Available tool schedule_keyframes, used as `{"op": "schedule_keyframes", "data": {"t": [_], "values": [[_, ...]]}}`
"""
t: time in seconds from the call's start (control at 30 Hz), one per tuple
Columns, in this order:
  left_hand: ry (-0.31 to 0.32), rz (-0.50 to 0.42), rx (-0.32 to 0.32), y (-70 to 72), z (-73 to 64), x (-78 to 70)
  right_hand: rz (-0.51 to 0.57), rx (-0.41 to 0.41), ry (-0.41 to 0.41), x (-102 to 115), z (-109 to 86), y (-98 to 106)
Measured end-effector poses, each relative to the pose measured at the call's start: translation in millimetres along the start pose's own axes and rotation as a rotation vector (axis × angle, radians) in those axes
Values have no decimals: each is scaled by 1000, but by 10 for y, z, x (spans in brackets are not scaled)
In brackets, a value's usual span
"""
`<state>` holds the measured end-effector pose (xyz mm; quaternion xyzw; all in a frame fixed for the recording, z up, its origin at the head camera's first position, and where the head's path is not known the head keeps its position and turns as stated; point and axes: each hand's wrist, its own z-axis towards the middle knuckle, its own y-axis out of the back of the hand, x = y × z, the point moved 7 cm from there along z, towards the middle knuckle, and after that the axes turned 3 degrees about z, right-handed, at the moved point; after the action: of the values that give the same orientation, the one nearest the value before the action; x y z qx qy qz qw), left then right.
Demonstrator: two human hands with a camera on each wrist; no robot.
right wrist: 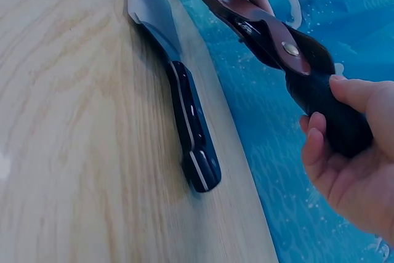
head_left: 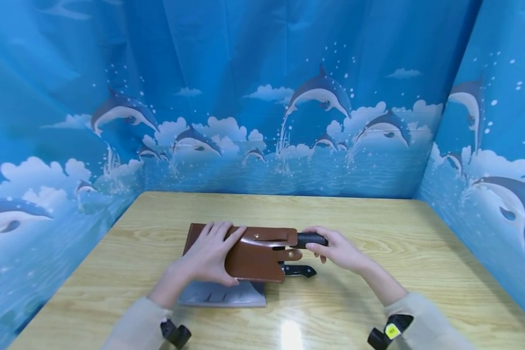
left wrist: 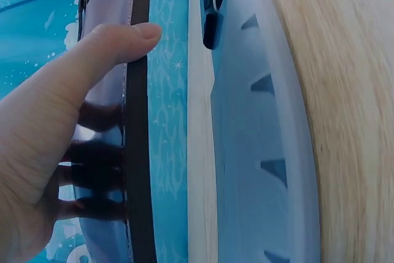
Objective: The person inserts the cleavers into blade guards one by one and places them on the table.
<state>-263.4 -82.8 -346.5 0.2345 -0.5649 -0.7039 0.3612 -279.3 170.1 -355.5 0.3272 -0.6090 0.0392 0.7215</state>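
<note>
A brown leather sheath is held up above the table. Its upper end covers a knife whose black handle sticks out to the right. My left hand grips the sheath, fingers spread over its face and thumb at the lower edge. With thumb and fingers, my right hand holds the black handle. A strap with a metal snap lies beside the handle. Below, a second knife with a riveted black handle rests on the table, its blade in a pale translucent guard.
The light wood-grain table carries the second knife near my left forearm. Blue curtains with dolphins stand along the table's back and both sides. A small black device sits on each wrist.
</note>
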Motion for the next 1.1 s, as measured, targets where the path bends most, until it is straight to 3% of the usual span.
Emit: {"op": "schedule_keyframes", "data": {"t": [0.3,0.5,0.7,0.9,1.1], "values": [[-58,42,-18,1,34,-113,133,50,-65,-34,18,-104],[-59,34,-6,-33,49,-135,165,40,-104,-57,55,-127],[-30,36,21,-54,167,-19,176,9,-79,-65,210,-81],[-6,49,75,-94,371,145,113,16,-60,-113,393,42],[59,5,161,-193,543,328,-1,-105,-95,-190,612,180]]}}
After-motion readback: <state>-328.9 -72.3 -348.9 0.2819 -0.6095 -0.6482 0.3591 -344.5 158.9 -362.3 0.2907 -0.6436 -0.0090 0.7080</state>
